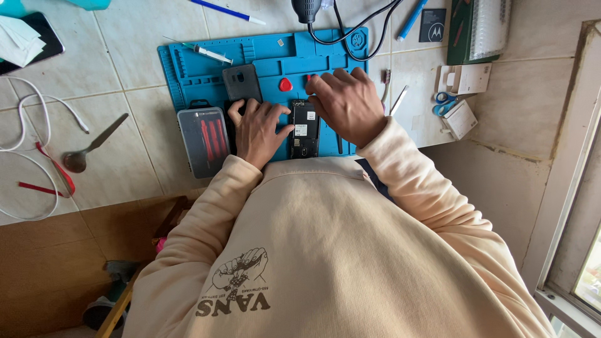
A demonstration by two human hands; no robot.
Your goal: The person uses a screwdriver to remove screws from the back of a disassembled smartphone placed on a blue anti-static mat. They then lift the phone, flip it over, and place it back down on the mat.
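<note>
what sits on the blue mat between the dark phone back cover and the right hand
In the head view, a small red triangular pick lies on the blue silicone work mat, between the dark phone back cover and the right hand.

A bench (125, 62) tiled in pale beige squares is being lit by soft daylight. A white-framed window (573, 250) is being seen at the right, and brown floor (44, 263) is lying below.

Both hands down on the blue mat (269, 69)

Left hand (256, 131) lies flat, fingers spread; right hand (344, 103) arches beside it, fingertips pressing the mat.
</note>
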